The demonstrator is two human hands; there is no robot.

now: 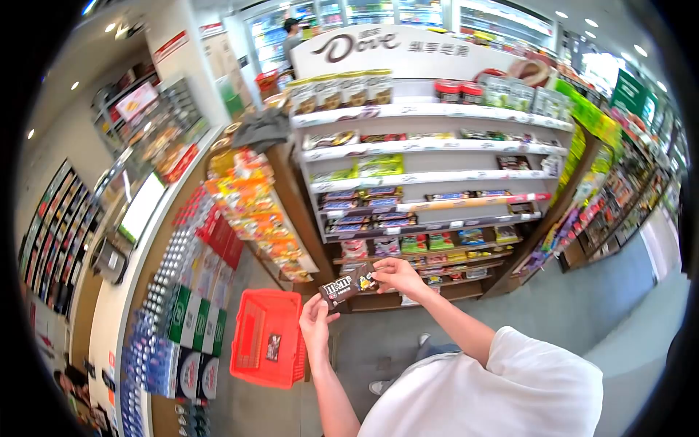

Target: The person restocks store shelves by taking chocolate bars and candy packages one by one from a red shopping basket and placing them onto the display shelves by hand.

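Note:
A brown M&M's candy packet (345, 287) is stretched between my two hands, its printed front facing up. My left hand (316, 320) pinches its lower left end. At the opposite end, my right hand (397, 276) grips the upper right corner with thumb and fingers. Below and to the left is a red shopping basket (244, 309), with a small dark packet (273, 347) lying on its bottom. The white candy shelf (437, 186) stands just beyond my hands.
To the left runs a checkout counter (135, 273), with stacked bottles and cartons (191, 342) along its front. Orange candy bags (251, 211) hang on the shelf's left end. Green and yellow bags (593, 120) hang at its right. Behind the shelf stands a person (291, 40).

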